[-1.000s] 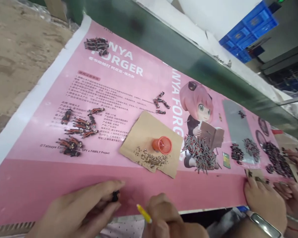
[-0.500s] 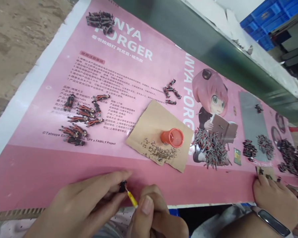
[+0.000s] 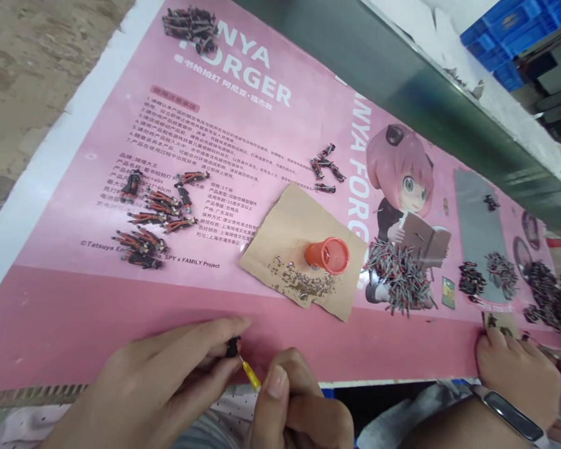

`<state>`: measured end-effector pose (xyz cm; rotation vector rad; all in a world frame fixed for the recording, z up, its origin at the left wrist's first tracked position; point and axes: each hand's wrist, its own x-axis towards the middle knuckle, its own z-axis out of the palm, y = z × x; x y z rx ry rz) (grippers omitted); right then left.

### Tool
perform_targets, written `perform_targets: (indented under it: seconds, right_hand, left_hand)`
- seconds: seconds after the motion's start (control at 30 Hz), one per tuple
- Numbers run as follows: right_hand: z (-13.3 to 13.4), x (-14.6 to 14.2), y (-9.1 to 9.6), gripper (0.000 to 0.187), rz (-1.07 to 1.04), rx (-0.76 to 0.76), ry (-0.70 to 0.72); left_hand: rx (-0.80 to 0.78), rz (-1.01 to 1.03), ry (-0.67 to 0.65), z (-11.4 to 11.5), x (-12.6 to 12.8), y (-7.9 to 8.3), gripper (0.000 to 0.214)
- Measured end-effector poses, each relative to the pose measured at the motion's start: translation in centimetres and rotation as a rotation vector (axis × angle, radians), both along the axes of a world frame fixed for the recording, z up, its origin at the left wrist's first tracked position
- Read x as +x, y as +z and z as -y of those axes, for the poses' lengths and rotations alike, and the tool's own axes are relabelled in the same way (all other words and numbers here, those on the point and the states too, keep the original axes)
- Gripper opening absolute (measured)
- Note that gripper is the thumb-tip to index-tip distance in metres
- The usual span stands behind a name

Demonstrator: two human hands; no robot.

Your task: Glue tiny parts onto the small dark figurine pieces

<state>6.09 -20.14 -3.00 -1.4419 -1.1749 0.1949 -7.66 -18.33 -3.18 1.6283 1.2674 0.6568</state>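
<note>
My left hand (image 3: 168,386) pinches a small black part (image 3: 232,347) between thumb and fingers at the table's near edge. My right hand (image 3: 299,411) grips a small yellow-handled screwdriver (image 3: 250,371), and its tip touches the black part. Beyond them a piece of brown cardboard (image 3: 294,224) carries a pile of tiny screws (image 3: 302,284) and an orange cup (image 3: 328,255). Several assembled red-and-black parts (image 3: 156,218) lie to the left on the pink poster (image 3: 121,312).
Another heap of parts (image 3: 189,25) lies at the far left and a few parts (image 3: 326,167) behind the cardboard. A pile of grey pins (image 3: 397,274) sits right of it. A co-worker's hand (image 3: 518,374) with a wristband works at the right. Blue crates (image 3: 509,37) stand behind.
My right hand brought the screwdriver up from lower right until its tip met the black part in my left hand. The view tilted down slightly.
</note>
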Motion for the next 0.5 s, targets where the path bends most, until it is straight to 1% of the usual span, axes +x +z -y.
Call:
perform_targets:
  seconds: [0.03,0.1,0.13,0.17,0.27,0.33,0.4,0.43,0.47,0.5]
  right_hand:
    - [0.0,-0.3,0.0,0.045,0.007,-0.012,-0.037]
    - [-0.1,-0.5,0.2,0.046,-0.016,-0.039,-0.053]
    - [-0.2,-0.4,0.4,0.046,-0.060,-0.021,-0.052]
    - [-0.4,0.0,0.7,0.043,-0.124,0.033,-0.054]
    - [-1.1,2.7,1.5,0.024,-0.276,0.204,-0.057]
    - [-1.8,5.3,1.9,0.017,-0.270,0.212,-0.065]
    - [-2.8,7.7,2.1,0.012,-0.169,0.202,-0.107]
    - [-3.4,8.8,2.1,0.010,-0.066,0.195,-0.127]
    - [-4.1,9.7,2.1,0.013,0.068,0.181,-0.135]
    - [-4.7,10.4,2.0,0.021,0.210,0.155,-0.135]
  left_hand:
    - [0.005,-0.041,0.024,0.1,0.2,0.0,0.030]
    - [-0.004,-0.097,0.051,0.4,0.5,0.0,0.033]
    - [-0.009,-0.109,0.058,0.6,0.7,0.0,0.034]
    - [-0.013,-0.114,0.066,0.7,0.8,0.0,0.034]
    - [-0.024,-0.118,0.096,0.8,1.0,0.1,0.036]
    - [-0.026,-0.096,0.116,0.5,0.9,0.2,0.038]
    - [-0.008,-0.030,0.119,0.1,0.6,0.1,0.043]
    - [0.017,0.010,0.104,-0.1,0.4,-0.1,0.046]
    - [0.036,0.031,0.086,-0.2,0.0,-0.3,0.048]
    - [0.051,0.035,0.071,-0.2,-0.3,-0.7,0.047]
